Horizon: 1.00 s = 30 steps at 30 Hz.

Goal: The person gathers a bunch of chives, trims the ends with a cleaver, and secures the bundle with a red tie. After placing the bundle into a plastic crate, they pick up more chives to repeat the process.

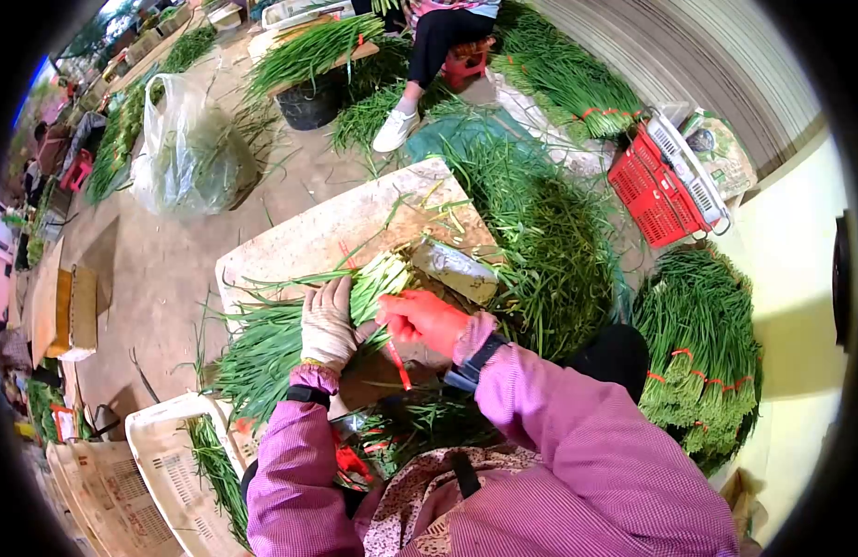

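Note:
A bundle of long green stalks [262,348] lies across the near edge of a worn pale board [308,237], its whitish cut ends toward the middle. My left hand [329,325], in a whitish glove, rests with its fingers wrapped over the bundle. At the pale ends, my right hand [422,318], in a red-orange glove, has its fingers curled together; what they pinch is too small to make out. A red strip [398,366] hangs below the bundle between my hands. Just beyond my right hand, a metal-topped block [455,269] sits on the board.
Loose green stalks [559,251] heap right of the board. Tied bundles [698,353] and a red basket [656,190] stand farther right. A clear plastic bag [192,153] is at back left, a white crate [174,455] at near left. Another person's leg and shoe [395,130] show beyond the board.

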{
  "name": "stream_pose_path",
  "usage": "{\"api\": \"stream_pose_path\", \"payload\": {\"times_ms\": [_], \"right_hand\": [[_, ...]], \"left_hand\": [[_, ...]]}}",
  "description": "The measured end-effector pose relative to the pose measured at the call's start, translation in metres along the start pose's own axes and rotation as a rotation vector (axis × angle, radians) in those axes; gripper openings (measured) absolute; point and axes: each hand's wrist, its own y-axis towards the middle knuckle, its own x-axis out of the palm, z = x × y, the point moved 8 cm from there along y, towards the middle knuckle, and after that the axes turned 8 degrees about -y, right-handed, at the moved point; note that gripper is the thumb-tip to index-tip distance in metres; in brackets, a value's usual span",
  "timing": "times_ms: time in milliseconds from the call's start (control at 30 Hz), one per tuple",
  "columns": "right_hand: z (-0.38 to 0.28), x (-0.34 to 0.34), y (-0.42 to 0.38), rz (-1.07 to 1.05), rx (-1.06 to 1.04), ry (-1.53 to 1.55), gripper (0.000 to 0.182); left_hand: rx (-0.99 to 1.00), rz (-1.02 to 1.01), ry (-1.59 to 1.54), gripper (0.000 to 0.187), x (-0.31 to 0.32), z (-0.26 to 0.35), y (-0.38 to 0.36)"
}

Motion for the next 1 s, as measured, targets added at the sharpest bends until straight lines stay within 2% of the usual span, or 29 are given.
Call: {"api": "stream_pose_path", "payload": {"times_ms": [67, 100, 133, 167, 200, 233, 267, 333, 367, 433, 467, 500, 567, 600, 700, 800, 833, 867, 933, 967, 1000], "right_hand": [[-0.016, 0.0, -0.02, -0.145, -0.03, 0.106, 0.024], [-0.049, -0.004, -0.038, -0.084, -0.344, -0.11, 0.024], [-0.052, -0.014, -0.048, -0.108, -0.155, 0.295, 0.024], [-0.068, -0.034, -0.052, -0.026, -0.231, 0.366, 0.029], [-0.099, -0.067, -0.071, 0.231, -0.483, 0.232, 0.032], [-0.106, -0.101, -0.061, -0.041, -0.424, 0.94, 0.044], [-0.103, -0.12, -0.07, -0.041, -0.421, 0.941, 0.044], [-0.097, -0.134, -0.083, -0.066, -0.417, 0.778, 0.063], [-0.067, -0.139, -0.066, 0.381, -0.185, 0.506, 0.071], [-0.037, -0.069, -0.09, -0.016, 0.115, -0.192, 0.072], [-0.02, -0.041, -0.096, -0.098, 0.212, -0.248, 0.071], [-0.004, -0.025, -0.095, -0.154, 0.175, -0.399, 0.069], [0.053, -0.004, -0.079, -0.274, 0.384, -0.41, 0.06], [0.063, 0.01, -0.076, -0.306, 0.403, -0.403, 0.05], [0.087, 0.028, -0.061, -0.265, 0.4, -0.317, 0.039], [0.069, 0.027, -0.056, -0.239, 0.327, -0.196, 0.036], [0.065, 0.027, -0.057, -0.222, 0.345, -0.192, 0.035], [0.056, 0.024, -0.047, -0.189, 0.357, -0.029, 0.034], [0.041, 0.02, -0.045, -0.184, 0.33, -0.01, 0.033], [0.037, 0.022, -0.043, -0.178, 0.331, 0.02, 0.031], [0.028, 0.026, -0.039, -0.189, 0.234, -0.035, 0.033]], "left_hand": [[0.016, -0.012, -0.007, 0.095, 0.002, -0.002, 0.0], [0.029, 0.0, -0.008, 0.096, 0.001, -0.002, -0.001], [0.042, 0.012, -0.008, 0.096, 0.001, -0.001, -0.001], [0.033, 0.007, -0.015, 0.099, 0.001, -0.002, -0.002], [0.03, 0.008, -0.015, 0.099, -0.001, -0.001, -0.001], [0.027, -0.006, -0.007, 0.101, -0.004, 0.003, 0.0], [0.026, -0.022, 0.001, 0.102, -0.007, 0.006, 0.0], [-0.003, -0.077, -0.007, 0.113, -0.012, 0.009, 0.002], [-0.029, -0.099, 0.028, 0.115, -0.016, 0.013, 0.002], [-0.051, -0.121, 0.067, 0.118, -0.02, 0.02, 0.003], [-0.075, -0.141, 0.093, 0.119, -0.02, 0.02, 0.002], [-0.1, -0.162, 0.12, 0.121, -0.019, 0.02, -0.001], [-0.112, -0.153, 0.107, 0.121, -0.018, 0.022, -0.003], [-0.12, -0.144, 0.089, 0.121, -0.018, 0.022, -0.004], [-0.12, -0.105, 0.089, 0.115, -0.015, 0.029, -0.009], [-0.068, -0.033, 0.164, 0.111, -0.01, 0.036, -0.017], [-0.092, -0.072, 0.151, 0.109, -0.006, 0.033, -0.02], [-0.116, -0.111, 0.137, 0.106, -0.008, 0.037, -0.019], [-0.121, -0.106, 0.185, 0.105, -0.006, 0.04, -0.019], [-0.118, -0.062, 0.138, 0.1, -0.004, 0.039, -0.018], [-0.083, 0.025, 0.275, 0.095, 0.009, 0.033, -0.021]]}}
